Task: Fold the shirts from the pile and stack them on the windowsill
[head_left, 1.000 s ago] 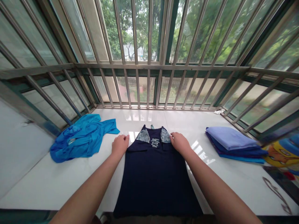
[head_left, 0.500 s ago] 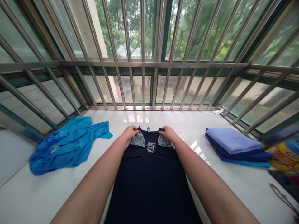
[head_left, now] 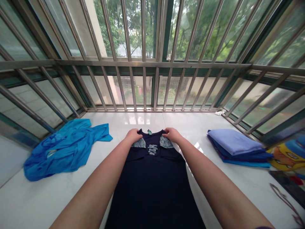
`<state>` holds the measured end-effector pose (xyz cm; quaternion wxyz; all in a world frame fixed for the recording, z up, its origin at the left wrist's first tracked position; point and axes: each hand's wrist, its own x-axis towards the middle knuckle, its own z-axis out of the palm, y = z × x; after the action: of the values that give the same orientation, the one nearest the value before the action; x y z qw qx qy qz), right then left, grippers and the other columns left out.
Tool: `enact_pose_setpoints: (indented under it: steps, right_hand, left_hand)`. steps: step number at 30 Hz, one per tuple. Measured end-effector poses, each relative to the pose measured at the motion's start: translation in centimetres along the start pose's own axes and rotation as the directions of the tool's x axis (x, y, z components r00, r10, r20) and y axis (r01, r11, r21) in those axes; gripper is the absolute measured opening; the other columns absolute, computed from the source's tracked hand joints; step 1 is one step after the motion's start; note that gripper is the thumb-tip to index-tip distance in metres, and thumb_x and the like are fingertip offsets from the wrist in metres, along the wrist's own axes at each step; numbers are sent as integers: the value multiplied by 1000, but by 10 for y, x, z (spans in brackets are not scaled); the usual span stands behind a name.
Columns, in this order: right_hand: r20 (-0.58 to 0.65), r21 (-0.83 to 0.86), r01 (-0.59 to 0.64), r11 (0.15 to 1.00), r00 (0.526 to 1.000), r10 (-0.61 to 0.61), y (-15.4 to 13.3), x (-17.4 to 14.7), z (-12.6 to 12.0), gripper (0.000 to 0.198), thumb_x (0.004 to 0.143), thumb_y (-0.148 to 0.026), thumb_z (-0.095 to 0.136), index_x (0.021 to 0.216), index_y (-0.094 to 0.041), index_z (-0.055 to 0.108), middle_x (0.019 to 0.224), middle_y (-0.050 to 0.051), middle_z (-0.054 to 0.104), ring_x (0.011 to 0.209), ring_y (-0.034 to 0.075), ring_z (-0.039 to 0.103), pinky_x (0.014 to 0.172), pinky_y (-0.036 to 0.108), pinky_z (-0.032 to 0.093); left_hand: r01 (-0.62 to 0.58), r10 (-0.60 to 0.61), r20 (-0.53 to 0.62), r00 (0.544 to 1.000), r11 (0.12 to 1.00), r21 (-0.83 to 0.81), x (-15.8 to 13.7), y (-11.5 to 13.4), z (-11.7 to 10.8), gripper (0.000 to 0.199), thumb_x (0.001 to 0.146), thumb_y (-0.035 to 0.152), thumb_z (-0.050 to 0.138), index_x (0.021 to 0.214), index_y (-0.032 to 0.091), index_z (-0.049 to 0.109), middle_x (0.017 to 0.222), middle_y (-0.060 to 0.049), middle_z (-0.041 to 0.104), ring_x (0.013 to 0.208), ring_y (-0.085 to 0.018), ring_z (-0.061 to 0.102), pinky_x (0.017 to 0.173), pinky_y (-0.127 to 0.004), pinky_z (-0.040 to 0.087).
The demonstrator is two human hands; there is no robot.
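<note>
Garment: long navy cloth garment with patterned blue-grey patches, spread out directly between the hands at its top and running from the grip back toward the wearer; bottom edge out of view.
Long axis: straight away from the body, neck end farthest, roughly square to the line joining both hands.
Left grip: left hand pinching the left shoulder corner between thumb and fingers, just beside the neckline.
Right grip: right hand pinching the opposite shoulder corner in the same way; neither hand nearer, both in contact with the cloth.
Neckline: between the two pinches, with a small green fabric tag at its rim; grey-blue patterned strips just below.
Lift: cannot tell whether shoulders rest on the glossy white surface or hang slightly above.
Blue heap: crumpled bright blue cloth, left of the left grip, apart from the garment.
Stack: folded lavender and dark blue cloths, well to the right of the right grip, with a yellow-and-blue printed item just beyond.
Cord: thin brown looped cord, right of the right forearm, nearer the body than the stack.
Bars: upright metal window bars, beyond the grip.
</note>
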<state>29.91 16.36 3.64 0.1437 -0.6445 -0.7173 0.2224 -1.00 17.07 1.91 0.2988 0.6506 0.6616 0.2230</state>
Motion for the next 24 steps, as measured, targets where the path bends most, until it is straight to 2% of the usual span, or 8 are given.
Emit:
enact_pose_setpoints:
  steps: [3, 7, 10, 12, 15, 17, 18, 24]
  right_hand:
    - [-30, -24, 3, 1000, 1000, -4, 1, 0, 3, 13, 91, -30, 81, 99, -20, 80, 100, 5, 81, 90, 21, 71, 75, 27, 46]
    - [-50, -48, 15, 999, 999, -17, -1, 4, 9, 14, 95, -30, 78, 105, -21, 80, 106, 5, 81, 97, 22, 72, 78, 27, 46]
    - [-47, -69, 27, 997, 998, -30, -6, 9, 13, 15, 96, -31, 78, 107, -20, 80, 108, 6, 81, 100, 22, 72, 80, 27, 46]
    - [-41, -85, 31, 996, 999, -34, -9, 13, 15, 16, 96, -31, 78, 107, -20, 80, 108, 6, 81, 100, 22, 72, 80, 27, 46]
    - [-33, -110, 33, 993, 999, -37, -11, 17, 16, 17, 97, -32, 77, 108, -21, 80, 108, 6, 81, 100, 22, 72, 80, 27, 45]
    - [-27, -128, 31, 991, 999, -35, -12, 18, 16, 18, 97, -34, 77, 109, -21, 80, 110, 6, 81, 101, 22, 72, 80, 27, 45]
    - [-24, -137, 28, 990, 999, -32, -12, 18, 15, 19, 97, -35, 77, 110, -21, 80, 110, 6, 81, 101, 22, 71, 79, 27, 45]
    - [3, -182, 9, 983, 1000, -8, -18, 20, 12, 24, 98, -39, 76, 112, -21, 81, 110, 9, 81, 102, 23, 72, 80, 27, 46]
  left_hand:
    - [-16, 15, 60, 998, 1000, 13, -1, -5, -10, 6, 79, 24, 78, 80, 19, 75, 77, -4, 77, 79, -24, 75, 68, -28, 52]
    - [-64, 61, 56, 997, 997, 52, -6, -11, -26, 19, 87, 25, 72, 103, 16, 78, 91, -6, 80, 85, -24, 76, 78, -31, 57]
    - [-122, 129, -40, 991, 984, 132, -13, -5, -29, 39, 91, 26, 71, 128, 17, 72, 116, -12, 79, 109, -29, 73, 98, -41, 56]
    - [-214, 225, -47, 973, 962, 171, -21, 4, -26, 42, 93, 25, 70, 135, 25, 70, 133, -10, 74, 128, -29, 66, 113, -43, 47]
    - [-484, 447, 184, 875, 815, 319, -31, 19, -16, 31, 90, 29, 77, 121, 33, 77, 131, -5, 76, 132, -29, 62, 117, -41, 42]
    - [-608, 498, 350, 793, 675, 417, -34, 24, -13, 17, 90, 31, 78, 107, 31, 80, 119, -6, 79, 122, -29, 66, 111, -41, 45]
    - [-628, 493, 390, 778, 635, 450, -33, 25, -14, 11, 91, 31, 77, 101, 29, 81, 113, -6, 80, 118, -29, 67, 107, -41, 46]
    - [-539, 400, 363, 841, 677, 501, -19, 12, -33, 4, 84, 29, 83, 81, 29, 81, 92, -4, 80, 103, -27, 71, 96, -35, 49]
